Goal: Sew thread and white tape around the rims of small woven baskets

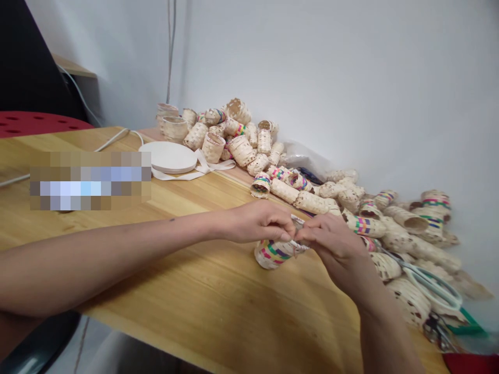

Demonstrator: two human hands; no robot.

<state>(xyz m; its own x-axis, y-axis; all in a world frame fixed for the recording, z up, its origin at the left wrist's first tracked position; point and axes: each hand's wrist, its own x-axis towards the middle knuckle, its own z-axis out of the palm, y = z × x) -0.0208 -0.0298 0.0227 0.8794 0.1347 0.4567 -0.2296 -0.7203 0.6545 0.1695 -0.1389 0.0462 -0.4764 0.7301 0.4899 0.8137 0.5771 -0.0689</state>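
The left hand (259, 222) and right hand (331, 244) are together, their fingertips meeting as both pinch a pale strip (298, 221) at the upper end of a woven bark tube (275, 254) banded in green, pink and yellow. The tube lies tilted just above the wooden worktop (218, 296), apparently bearing on it at its near end, and the close two-handed pinch seems placed to keep the strip tight against the weave. Just right of the hands, white-handled scissors (432, 283) lie on a heap of similar woven tubes (401, 244), within easy reach. That heap runs along the wall (351, 78) to a far pile (218, 132), probably pushed back to leave working space. Beside the far pile sit a flat roll of white ribbon (167, 157) and a clear plastic bag (304, 158).
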